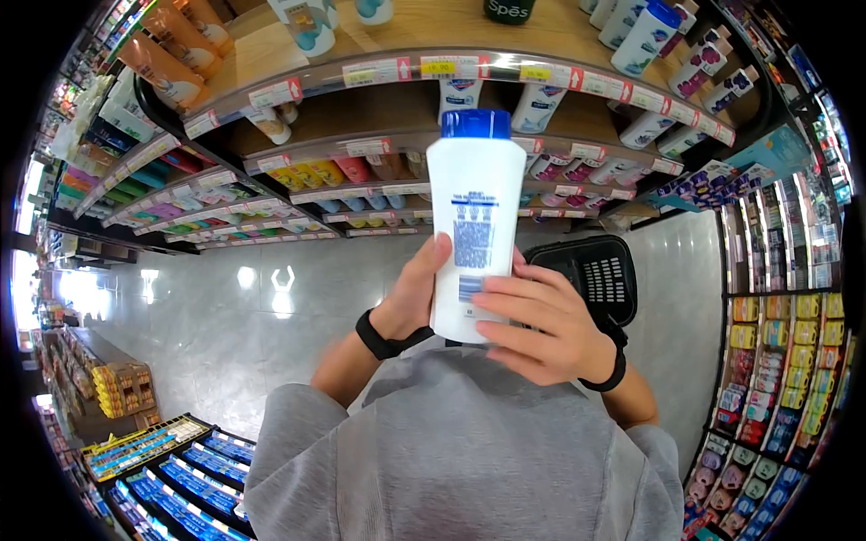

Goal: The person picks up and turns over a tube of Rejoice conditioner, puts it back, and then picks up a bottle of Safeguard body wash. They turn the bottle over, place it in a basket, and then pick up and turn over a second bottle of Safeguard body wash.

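A white bottle point(451, 261) with a blue cap stands upright in front of my chest, its printed back label facing me. Gripping its left side is my left hand point(418, 281), thumb along the edge and the other fingers hidden behind. My right hand point(550, 329) wraps the lower right side, with several fingers lying across the front below the label. Black bands circle both wrists. Close behind my right hand, a black shopping basket point(606, 275) is partly covered by the hand and bottle.
Ahead runs a curved wooden shelf unit point(388, 45) with price tags and several rows of bottles. White bottles with blue caps point(646, 38) stand at its upper right. Packed racks point(776, 361) line the right side; blue boxes point(194, 478) fill a rack at lower left. Shiny grey floor point(225, 334) lies between.
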Available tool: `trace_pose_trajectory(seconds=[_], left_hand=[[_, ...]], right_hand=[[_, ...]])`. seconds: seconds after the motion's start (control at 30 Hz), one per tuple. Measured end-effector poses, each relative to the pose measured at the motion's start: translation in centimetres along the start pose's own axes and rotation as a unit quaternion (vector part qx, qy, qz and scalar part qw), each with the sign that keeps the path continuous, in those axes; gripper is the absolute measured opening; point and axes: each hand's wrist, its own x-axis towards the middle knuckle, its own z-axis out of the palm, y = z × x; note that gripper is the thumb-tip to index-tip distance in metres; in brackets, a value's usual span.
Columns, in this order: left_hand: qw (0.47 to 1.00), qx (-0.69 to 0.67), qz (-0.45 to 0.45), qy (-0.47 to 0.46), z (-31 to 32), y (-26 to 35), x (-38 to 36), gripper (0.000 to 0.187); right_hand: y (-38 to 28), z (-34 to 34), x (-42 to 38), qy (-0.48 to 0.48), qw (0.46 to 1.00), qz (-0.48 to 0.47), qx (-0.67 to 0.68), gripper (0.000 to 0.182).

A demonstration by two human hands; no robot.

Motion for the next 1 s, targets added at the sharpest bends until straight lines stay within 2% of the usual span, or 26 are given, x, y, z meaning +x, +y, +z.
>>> trace_pose_trajectory(seconds=[0.03,0.13,0.17,0.27,0.3,0.4,0.43,0.53,0.57,0.67,0.7,0.77,0.8,0.87,0.9,0.97,1.0], left_hand=[[0.999,-0.037,-0.005,-0.003,-0.6,-0.5,-0.1,0.086],[1.0,0.018,-0.011,-0.002,-0.9,-0.3,-0.7,0.082],[0.998,-0.04,-0.027,-0.026,-0.6,0.1,-0.8,0.069],[0.997,0.032,-0.024,-0.062,-0.7,-0.1,-0.6,0.07],[0.996,0.052,-0.026,-0.065,-0.9,-0.2,-0.6,0.075],[0.979,0.196,0.03,-0.038,0.4,-0.5,-0.6,0.08],[0.975,0.22,0.032,-0.025,1.1,-0.5,-0.3,0.078],[0.895,0.436,0.092,0.019,0.9,-1.6,0.4,0.071],[0.9,0.423,0.091,0.055,1.3,-2.1,0.8,0.067],[0.777,0.607,0.14,0.09,2.0,-2.4,1.6,0.069],[0.754,0.627,0.18,0.084,1.7,-2.9,1.8,0.071],[0.745,0.635,0.189,0.078,1.8,-3.0,1.8,0.073],[0.741,0.639,0.192,0.075,1.8,-3.0,1.6,0.074],[0.815,0.554,0.153,0.071,2.6,-2.0,1.1,0.075],[0.849,0.508,0.131,0.069,2.8,-1.7,0.8,0.075],[0.933,0.357,-0.044,0.004,2.0,-1.4,0.1,0.078],[0.952,0.273,-0.133,-0.029,1.8,-1.4,-0.2,0.079]], right_hand=[[0.6,0.0,-0.3,0.031,0.999,-0.01,0.022,0.045],[1.1,-0.3,-1.1,0.103,0.992,0.067,0.035,0.044],[1.4,-0.5,-1.1,0.119,0.99,0.066,0.036,0.044],[0.9,-0.4,-1.0,0.148,0.978,0.14,0.037,0.045],[0.9,-0.4,-0.8,0.134,0.974,0.171,0.06,0.055],[0.4,0.6,-0.3,0.132,0.948,0.247,0.153,0.067],[0.7,1.5,-0.7,0.136,0.928,0.27,0.217,0.084],[1.9,3.6,0.1,0.297,0.85,0.246,0.36,0.095],[3.0,3.9,0.0,0.3,0.856,0.245,0.342,0.087],[3.2,4.1,2.3,0.395,0.802,0.288,0.344,0.082],[3.4,3.9,2.3,0.381,0.806,0.295,0.344,0.082],[3.8,3.4,2.0,0.353,0.812,0.311,0.345,0.081],[4.0,3.0,1.7,0.353,0.795,0.293,0.397,0.081],[4.4,1.8,1.3,0.348,0.752,0.255,0.497,0.082],[4.1,0.8,1.8,0.341,0.732,0.235,0.542,0.088],[3.7,-0.8,2.6,0.305,0.718,0.187,0.598,0.096],[3.6,-1.3,2.8,0.276,0.711,0.16,0.626,0.098]])
